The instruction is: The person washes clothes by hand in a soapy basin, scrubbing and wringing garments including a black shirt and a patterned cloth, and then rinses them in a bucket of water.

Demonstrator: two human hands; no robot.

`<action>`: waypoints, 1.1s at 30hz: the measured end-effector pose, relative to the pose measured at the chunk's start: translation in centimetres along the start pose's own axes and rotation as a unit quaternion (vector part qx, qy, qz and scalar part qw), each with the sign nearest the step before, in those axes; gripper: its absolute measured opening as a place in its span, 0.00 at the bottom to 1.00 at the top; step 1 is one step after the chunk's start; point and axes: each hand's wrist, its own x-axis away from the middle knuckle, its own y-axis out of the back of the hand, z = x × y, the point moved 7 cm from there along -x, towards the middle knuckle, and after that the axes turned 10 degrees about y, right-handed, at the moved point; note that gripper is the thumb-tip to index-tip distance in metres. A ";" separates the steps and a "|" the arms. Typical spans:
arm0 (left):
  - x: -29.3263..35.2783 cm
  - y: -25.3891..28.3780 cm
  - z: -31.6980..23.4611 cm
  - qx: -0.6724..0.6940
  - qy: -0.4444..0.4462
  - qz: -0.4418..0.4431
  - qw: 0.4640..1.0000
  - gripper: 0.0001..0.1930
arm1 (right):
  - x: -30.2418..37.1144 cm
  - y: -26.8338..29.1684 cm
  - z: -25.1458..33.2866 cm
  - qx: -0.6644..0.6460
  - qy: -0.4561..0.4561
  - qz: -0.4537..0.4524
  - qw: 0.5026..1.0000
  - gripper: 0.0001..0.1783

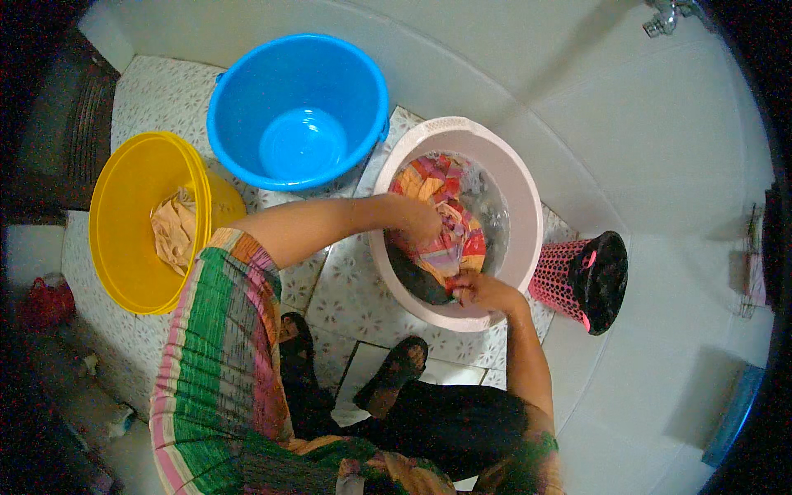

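Observation:
A red, orange and purple striped cloth (pixel 441 186) lies bunched and wet in a pale pink tub (pixel 518 285) with water in it. My left hand (pixel 419 221) reaches over the tub from the left, its fingers curled into the cloth and partly hidden by its folds. At the near right side of the tub, my right hand (pixel 483 291) pinches the lower edge of the same cloth. Darker fabric shows under the water beside it.
A blue bucket (pixel 239 111) with water at its bottom stands behind on the left. Left of my arm, a yellow bucket (pixel 111 223) contains peach cloth (pixel 175 229). A pink mesh basket (pixel 557 276) with a black liner is right of the tub. A tap (pixel 664 18) juts from the wall.

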 end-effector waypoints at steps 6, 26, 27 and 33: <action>-4.4 4.6 3.9 0.112 0.103 -0.274 0.950 0.09 | 0.5 4.7 -6.6 0.037 -0.257 -0.196 0.946 0.13; 4.6 11.7 4.4 0.348 0.012 -0.355 0.868 0.08 | 1.0 7.5 -5.3 -0.125 -0.062 -0.315 0.939 0.08; 4.3 11.2 4.7 0.278 0.051 -0.319 0.904 0.08 | 1.8 7.5 -5.8 -0.064 -0.083 -0.331 0.938 0.08; 1.8 5.6 5.2 0.044 0.147 -0.179 0.972 0.13 | 5.6 12.1 -6.9 0.065 -0.139 -0.508 0.847 0.15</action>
